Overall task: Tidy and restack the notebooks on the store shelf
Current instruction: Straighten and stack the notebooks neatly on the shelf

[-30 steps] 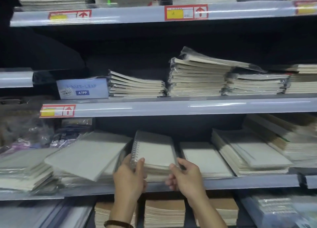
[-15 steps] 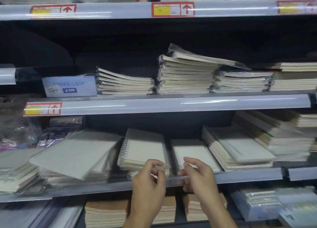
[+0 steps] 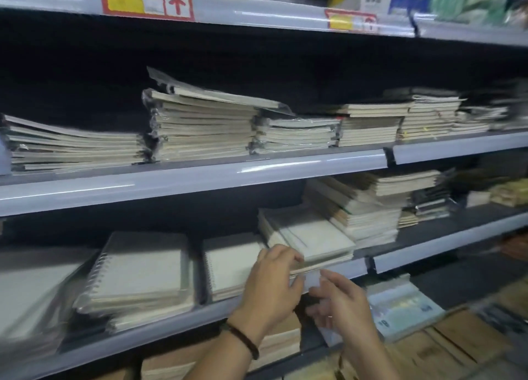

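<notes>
On the lower shelf (image 3: 160, 326) lie cream notebooks in piles. A spiral-bound pile (image 3: 143, 268) sits left, a single low pile (image 3: 228, 261) in the middle, and a skewed pile (image 3: 314, 234) to the right. My left hand (image 3: 271, 285), with a dark band on the wrist, curls its fingers over the front left corner of the skewed pile. My right hand (image 3: 343, 305) hovers just below that pile at the shelf's front rail, fingers loosely extended and holding nothing. The frame is blurred by motion.
Taller leaning piles (image 3: 363, 208) stand right of the skewed one. The shelf above carries several wrapped stacks (image 3: 200, 125). Below are brown-covered notebooks (image 3: 280, 339) and a wrapped pack (image 3: 400, 308). Price tags (image 3: 145, 3) mark the top rail.
The view has swung right. Both hands left the spiral-bound pile and moved right to the skewed pile; my left hand now holds its front corner.
</notes>
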Demonstrator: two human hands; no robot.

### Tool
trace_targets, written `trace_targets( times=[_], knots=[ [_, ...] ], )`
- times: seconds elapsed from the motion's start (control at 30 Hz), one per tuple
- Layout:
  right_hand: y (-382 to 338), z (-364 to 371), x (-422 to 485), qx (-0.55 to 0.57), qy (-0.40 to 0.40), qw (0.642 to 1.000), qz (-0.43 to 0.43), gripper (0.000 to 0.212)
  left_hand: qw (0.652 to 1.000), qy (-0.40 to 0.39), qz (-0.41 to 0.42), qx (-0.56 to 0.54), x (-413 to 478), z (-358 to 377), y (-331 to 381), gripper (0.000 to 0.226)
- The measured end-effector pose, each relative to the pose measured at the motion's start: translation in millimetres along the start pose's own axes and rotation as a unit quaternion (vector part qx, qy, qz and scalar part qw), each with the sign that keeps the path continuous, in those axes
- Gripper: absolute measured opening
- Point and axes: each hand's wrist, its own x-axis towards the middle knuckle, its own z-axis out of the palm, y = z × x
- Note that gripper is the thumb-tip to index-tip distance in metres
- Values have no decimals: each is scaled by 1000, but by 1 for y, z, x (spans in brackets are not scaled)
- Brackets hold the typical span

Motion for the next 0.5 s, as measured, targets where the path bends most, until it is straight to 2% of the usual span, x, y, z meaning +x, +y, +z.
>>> trace_targets(
  times=[0.13,0.27,0.5],
  knots=[
    [-10,-24,5,14,7,1000,10,23,998,-19,9,61,33,22,8,48],
    [-19,-41,11,17,12,1000,14,23,993,-68,-19,95,51,35,10,62],
    [-23,-48,24,11,24,999,22,20,990,-84,-9,108,57,33,8,54]
  ],
)
